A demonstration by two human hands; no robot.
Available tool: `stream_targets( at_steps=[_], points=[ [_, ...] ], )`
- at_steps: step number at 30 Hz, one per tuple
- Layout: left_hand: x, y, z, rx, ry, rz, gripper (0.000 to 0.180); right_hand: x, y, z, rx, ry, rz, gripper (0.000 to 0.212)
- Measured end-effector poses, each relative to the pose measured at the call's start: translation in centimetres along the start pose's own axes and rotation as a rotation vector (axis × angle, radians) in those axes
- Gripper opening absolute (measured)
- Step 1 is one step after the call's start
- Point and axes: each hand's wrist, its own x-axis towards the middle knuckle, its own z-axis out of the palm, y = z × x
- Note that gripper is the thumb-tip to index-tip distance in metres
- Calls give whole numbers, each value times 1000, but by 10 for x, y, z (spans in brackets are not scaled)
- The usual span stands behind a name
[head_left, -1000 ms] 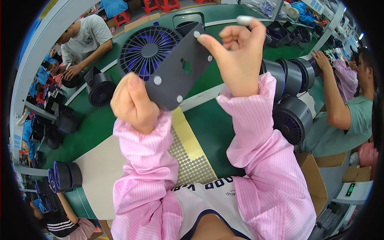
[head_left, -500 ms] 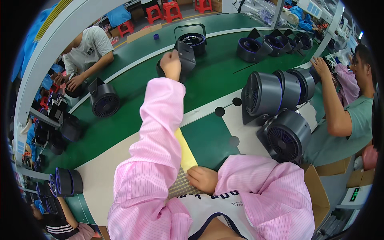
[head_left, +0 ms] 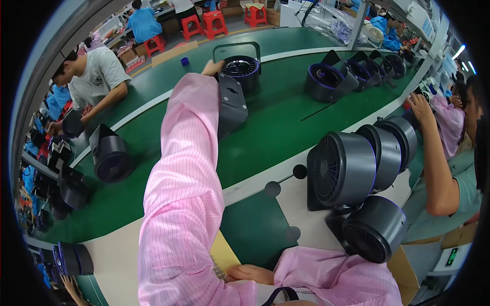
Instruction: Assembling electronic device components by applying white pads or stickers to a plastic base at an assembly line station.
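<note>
My left hand (head_left: 213, 67) is stretched far out over the green belt, its fingers closed at the left rim of a dark grey fan (head_left: 242, 71) with an upright loop-shaped stand. Just in front of that fan, beside my sleeve, is another fan's dark curved bracket (head_left: 233, 102); the rest of that fan is hidden behind my arm. Close to my body, my right hand (head_left: 249, 274) has its fingers bent over a sheet of round dot stickers (head_left: 218, 270) with a yellow sheet (head_left: 225, 251) beside it. My left sleeve covers part of both sheets.
Several grey fans (head_left: 342, 168) stand at the right on the near worktop. More fans (head_left: 326, 79) sit on the belt at the far right, and one (head_left: 112, 158) at the left. A small purple ring (head_left: 185, 61) lies beyond the belt. Co-workers (head_left: 99, 81) sit left and right.
My left hand has moved away from the nearer fan's bracket to the rim of the fan behind it. My right hand stays by the sheets. The left belt fan has shifted left.
</note>
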Motion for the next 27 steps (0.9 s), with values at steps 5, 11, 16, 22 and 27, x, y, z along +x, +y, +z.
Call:
stream_targets(
  at_steps=[5, 11, 16, 22, 27],
  points=[
    [-21, 31, -13, -311, 659, 149, 41, 1, 0, 2, -426, -6, 12, 20],
    [-169, 125, -111, -192, 931, 381, 54, 8, 1, 8, -1017, 81, -493, 11],
    [-332, 143, -145, -277, 1119, 533, 49, 15, -10, 27, -1248, 176, -445, 7],
    [-414, 174, -133, -303, 1020, 683, 43, 20, -9, 27, -1330, 84, -333, 7],
    [-433, 194, -132, -235, 987, 733, 47, 59, -94, 5, -986, 41, -611, 27]
  ],
)
